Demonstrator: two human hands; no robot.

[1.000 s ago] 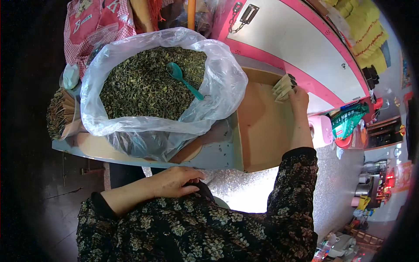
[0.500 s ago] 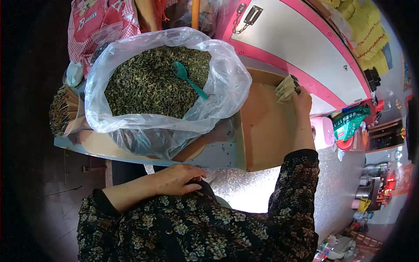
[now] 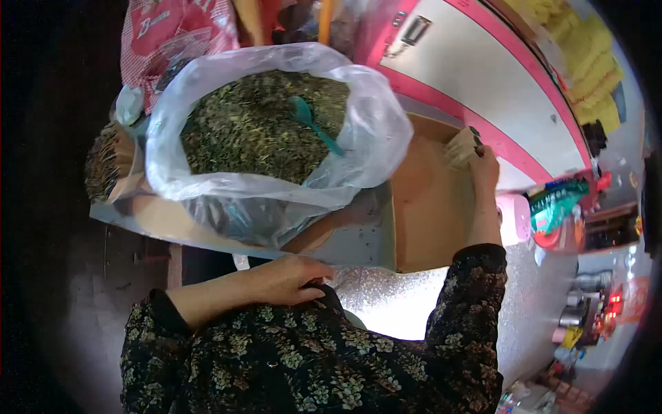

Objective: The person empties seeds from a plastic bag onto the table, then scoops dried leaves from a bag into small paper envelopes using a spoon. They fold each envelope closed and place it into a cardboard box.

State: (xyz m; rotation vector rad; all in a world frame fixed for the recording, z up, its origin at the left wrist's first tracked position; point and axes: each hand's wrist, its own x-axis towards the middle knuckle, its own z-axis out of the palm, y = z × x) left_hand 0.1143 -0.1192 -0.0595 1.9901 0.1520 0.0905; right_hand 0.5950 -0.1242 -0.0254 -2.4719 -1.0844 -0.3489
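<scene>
A large clear plastic bag point(image 3: 376, 165) stands open on the table, full of dried green leaves point(image 3: 255, 131). On the leaves lies a teal spoon point(image 3: 317, 128). To the right is a shallow cardboard box point(image 3: 431, 221). In its far right corner sit several small paper packets point(image 3: 460, 148). My right hand point(image 3: 485, 169) is at the packets, its fingers pressed round their right side. Near the table's front edge my left hand point(image 3: 293, 279) rests over my lap, empty, with thumb and fingers apart.
A bundle of folded brown paper packets point(image 3: 114, 162) stands at the table's left end. Behind the bag is a red checked cloth point(image 3: 176, 41). A pink-edged white cabinet point(image 3: 483, 69) rises behind the box. A pink container point(image 3: 514, 219) is beyond the box's right side.
The whole view has shifted, so the bag and box appear farther right. My right hand stays at the packets, and my left hand stays over my lap.
</scene>
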